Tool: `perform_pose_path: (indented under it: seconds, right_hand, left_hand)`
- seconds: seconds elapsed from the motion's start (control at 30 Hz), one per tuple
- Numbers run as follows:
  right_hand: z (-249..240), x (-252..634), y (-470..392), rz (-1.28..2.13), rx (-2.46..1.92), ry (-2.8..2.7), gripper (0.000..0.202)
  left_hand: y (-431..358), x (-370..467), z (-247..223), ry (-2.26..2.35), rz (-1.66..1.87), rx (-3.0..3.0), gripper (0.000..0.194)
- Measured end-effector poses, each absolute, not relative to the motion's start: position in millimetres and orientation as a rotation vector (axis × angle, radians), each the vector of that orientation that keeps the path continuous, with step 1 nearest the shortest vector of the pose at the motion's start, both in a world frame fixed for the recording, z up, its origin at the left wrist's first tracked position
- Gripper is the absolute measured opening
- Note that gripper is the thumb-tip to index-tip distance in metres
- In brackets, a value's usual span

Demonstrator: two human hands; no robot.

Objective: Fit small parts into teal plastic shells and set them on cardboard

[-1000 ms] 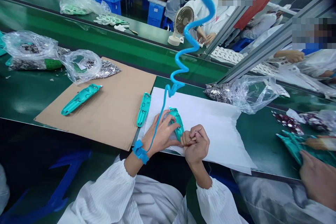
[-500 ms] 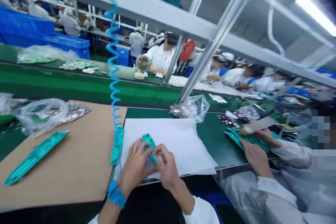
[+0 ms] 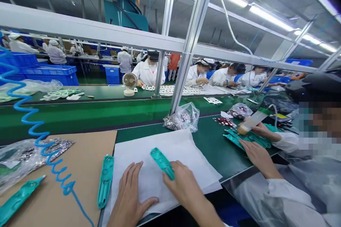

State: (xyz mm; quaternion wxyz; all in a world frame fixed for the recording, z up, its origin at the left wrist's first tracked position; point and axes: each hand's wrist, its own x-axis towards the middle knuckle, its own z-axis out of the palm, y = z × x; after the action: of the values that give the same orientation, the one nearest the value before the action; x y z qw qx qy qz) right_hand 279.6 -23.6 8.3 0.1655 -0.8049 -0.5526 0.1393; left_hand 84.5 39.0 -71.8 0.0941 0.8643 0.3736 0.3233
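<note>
In my right hand [image 3: 183, 184] is a teal plastic casing [image 3: 162, 162], gripped at its near end by thumb and fingers. Its far end slants up and left over a white paper sheet [image 3: 149, 188]. My left hand [image 3: 130, 193] rests flat on that sheet, fingers extended, holding nothing. Just left of it lies a second teal casing [image 3: 105, 182], along the edge between paper and cardboard. Another teal piece [image 3: 20, 198] with a pale pointed tip sits farther left on the brown cardboard [image 3: 80, 159].
A coiled blue cord [image 3: 37, 124] hangs at the left. Behind the paper stands a clear bag of small silvery parts [image 3: 176, 120], beside a metal post [image 3: 188, 42]. At the right, a co-worker's hands [image 3: 259, 154] hold a bottle [image 3: 252, 122] over teal pieces.
My left hand has let go of the teal casing and opened on the paper. The right hand keeps the casing. The camera view has tilted, and the blue cord appears farther left.
</note>
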Motion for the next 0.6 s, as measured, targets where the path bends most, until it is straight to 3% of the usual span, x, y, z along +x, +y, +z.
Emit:
perform_pose_path:
  seconds: [0.13, 0.3, 0.6]
  right_hand:
    - [-3.6, 370.3, -49.1, 0.178, -2.466, -1.375, 0.037]
    - [-24.9, 466.0, -46.7, 0.015, -2.758, -1.168, 0.046]
    - [-55.1, 517.6, -16.7, 0.089, -2.902, -1.016, 0.062]
  left_hand:
    - [39.9, 83.2, -64.3, 1.138, 1.02, 2.572, 0.07]
    - [42.3, 79.5, -47.2, 0.884, 1.301, 2.593, 0.019]
    - [13.4, 83.5, -21.6, 0.88, 1.686, 2.331, 0.019]
